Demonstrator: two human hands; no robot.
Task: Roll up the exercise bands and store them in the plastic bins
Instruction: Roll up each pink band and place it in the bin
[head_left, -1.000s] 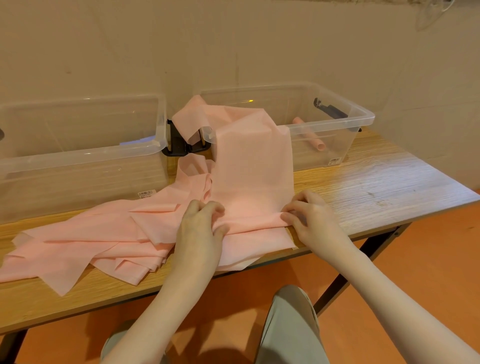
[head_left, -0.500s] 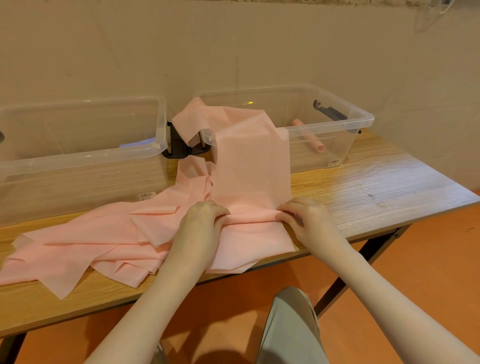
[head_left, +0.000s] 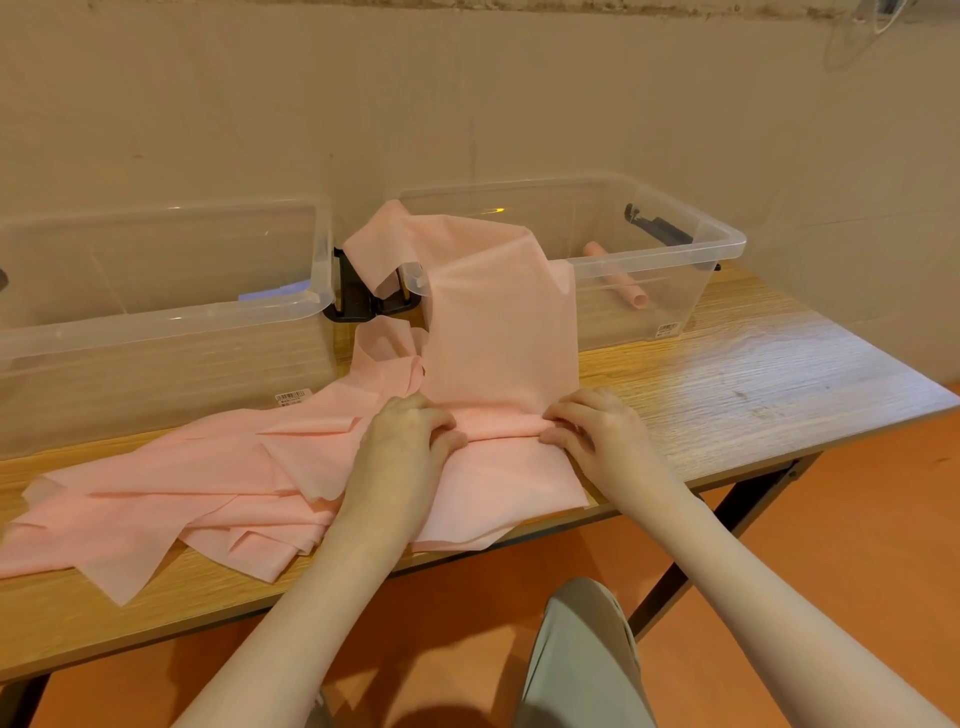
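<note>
A long pink exercise band (head_left: 498, 332) hangs from the front rim of the right clear bin (head_left: 691, 249) down onto the wooden table. Its near end is curled into a small roll (head_left: 498, 428) lying across the table. My left hand (head_left: 405, 441) pinches the roll's left end and my right hand (head_left: 597, 434) pinches its right end, fingers curled over it. A flat flap of band (head_left: 498, 493) lies under the roll toward the table edge. One rolled pink band (head_left: 618, 283) lies inside the right bin.
A second clear bin (head_left: 156, 317) stands at the left, black latches (head_left: 358, 296) between the bins. More loose pink bands (head_left: 156, 499) sprawl over the table's left half. Bare table (head_left: 753, 374) lies right of my hands. A wall rises behind the bins.
Both hands have moved a little away from me along the band, and the fold between them has become a thicker roll. The flap near the table edge looks longer.
</note>
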